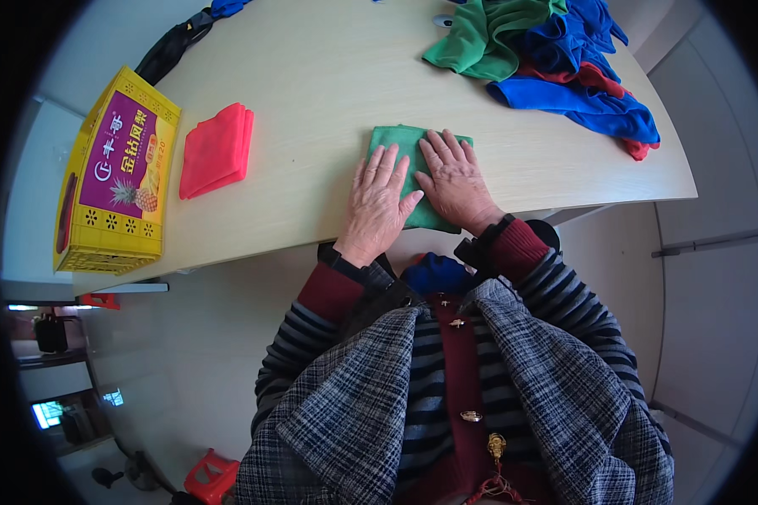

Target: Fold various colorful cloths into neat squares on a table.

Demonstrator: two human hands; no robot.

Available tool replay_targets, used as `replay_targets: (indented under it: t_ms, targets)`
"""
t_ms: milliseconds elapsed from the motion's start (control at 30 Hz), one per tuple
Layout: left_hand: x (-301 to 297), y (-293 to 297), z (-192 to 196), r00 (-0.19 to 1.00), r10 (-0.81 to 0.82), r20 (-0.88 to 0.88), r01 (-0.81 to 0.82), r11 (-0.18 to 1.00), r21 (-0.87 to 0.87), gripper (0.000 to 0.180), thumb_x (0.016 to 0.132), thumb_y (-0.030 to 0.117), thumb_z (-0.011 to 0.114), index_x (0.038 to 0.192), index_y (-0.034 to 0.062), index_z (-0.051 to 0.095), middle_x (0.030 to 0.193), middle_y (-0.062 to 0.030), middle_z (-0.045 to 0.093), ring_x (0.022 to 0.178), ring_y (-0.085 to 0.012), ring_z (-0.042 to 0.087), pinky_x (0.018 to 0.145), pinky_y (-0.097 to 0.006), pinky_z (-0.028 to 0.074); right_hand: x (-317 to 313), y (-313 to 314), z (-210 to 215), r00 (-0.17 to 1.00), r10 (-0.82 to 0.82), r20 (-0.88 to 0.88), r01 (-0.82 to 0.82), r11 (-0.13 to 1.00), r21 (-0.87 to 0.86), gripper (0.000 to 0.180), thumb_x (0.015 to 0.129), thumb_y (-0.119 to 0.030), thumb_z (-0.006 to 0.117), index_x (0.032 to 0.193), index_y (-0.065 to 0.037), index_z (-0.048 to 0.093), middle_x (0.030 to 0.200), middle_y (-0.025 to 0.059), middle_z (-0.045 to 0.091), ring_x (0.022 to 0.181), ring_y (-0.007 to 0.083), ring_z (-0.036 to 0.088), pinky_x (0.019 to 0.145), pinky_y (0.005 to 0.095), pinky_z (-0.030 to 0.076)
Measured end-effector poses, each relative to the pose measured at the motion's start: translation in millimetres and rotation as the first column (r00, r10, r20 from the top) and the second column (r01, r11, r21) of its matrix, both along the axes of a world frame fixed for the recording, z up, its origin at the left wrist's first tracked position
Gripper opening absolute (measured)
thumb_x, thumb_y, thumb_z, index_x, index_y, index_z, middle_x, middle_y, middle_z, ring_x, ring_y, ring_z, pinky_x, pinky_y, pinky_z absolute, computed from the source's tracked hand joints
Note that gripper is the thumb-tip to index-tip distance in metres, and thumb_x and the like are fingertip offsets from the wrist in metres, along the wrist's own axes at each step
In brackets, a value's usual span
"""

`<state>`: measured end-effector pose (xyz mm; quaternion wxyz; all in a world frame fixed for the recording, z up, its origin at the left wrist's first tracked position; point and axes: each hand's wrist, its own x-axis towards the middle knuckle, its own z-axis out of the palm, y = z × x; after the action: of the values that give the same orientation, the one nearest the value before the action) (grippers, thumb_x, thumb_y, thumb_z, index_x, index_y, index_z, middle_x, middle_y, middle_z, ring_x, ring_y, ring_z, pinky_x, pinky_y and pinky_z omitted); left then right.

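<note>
Green cloth: small folded green fabric square point(408, 160) on pale wood-look tabletop point(328, 93), near its front edge, under both hands; only far edge + strip btwn hands shows.
L hand: left hand point(379, 202) flat, palm down on cloth's left half, fingers spread a little & pointing away from body. Grips nothing, just pressing.
R hand: right hand point(456, 181) flat, palm down on cloth's right half, fingers spread, thumb side touching L hand's thumb. Also holds nothing, pressing.
Sleeves: dark red cuffs w/ grey-black striped knit sleeves behind both wrists, checked grey vest below, nearest the camera.
Red cloth: flat folded red fabric stack point(216, 150) well left of L hand, slightly farther back, apart from green cloth.
Box: yellow cardboard carton with purple panel and pineapple picture point(114, 172) further left, past red stack, at table's left rim.
Cloth heap: loose pile of unfolded green, blue and red cloths point(547, 59) beyond & right of R hand, at far right of table; green one on its left side, blue ones on the right, bits of red underneath.
Black strap: dark strap-like item point(170, 49) far left beyond L hand, at table's back edge; can't tell what it is.
Floor: pale tiles below table; red plastic stool point(212, 478) low left, near person's side.
</note>
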<state>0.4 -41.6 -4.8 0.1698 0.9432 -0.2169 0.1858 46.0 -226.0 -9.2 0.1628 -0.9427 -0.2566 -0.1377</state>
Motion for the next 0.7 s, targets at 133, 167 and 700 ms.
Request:
replay_targets:
  t_ms: [133,167,700]
  targets:
    - [7.0,-0.3,-7.4,0.997,0.027,-0.067,-0.026,1.000,0.007,0.061,0.101,0.043,0.054,0.146,0.0018,0.048,0.157,-0.0175,0.039,0.147,-0.0347,0.033,0.121,-0.051,0.024,-2.1,-1.5,1.8,0.998,-0.047,-0.038,0.045,0.998,-0.052,0.061,0.100,-0.038,0.053,0.148,-0.003,0.045,0.157,0.0165,0.040,0.149,0.0372,0.031,0.122,0.0524,0.023]
    - [7.7,0.1,-8.9,0.994,0.040,-0.101,-0.039,0.999,0.006,0.063,0.102,0.044,0.053,0.147,0.0018,0.046,0.159,-0.0174,0.037,0.149,-0.0345,0.031,0.122,-0.051,0.023,-0.2,-1.6,3.3,0.999,-0.039,-0.032,0.038,0.999,-0.029,0.061,0.099,-0.038,0.053,0.149,-0.004,0.045,0.157,0.0165,0.040,0.149,0.0372,0.031,0.122,0.0525,0.022]
    - [-13.0,-10.9,-3.1,0.996,0.050,-0.080,-0.043,0.995,0.085,0.057,0.100,0.033,0.058,0.147,0.0020,0.047,0.157,-0.0150,0.041,0.148,-0.0305,0.034,0.122,-0.051,0.024,-20.2,0.8,10.9,0.998,-0.028,-0.053,0.027,1.000,-0.013,0.060,0.100,-0.037,0.052,0.149,-0.002,0.044,0.158,0.0174,0.039,0.149,0.0378,0.032,0.122,0.0534,0.022]
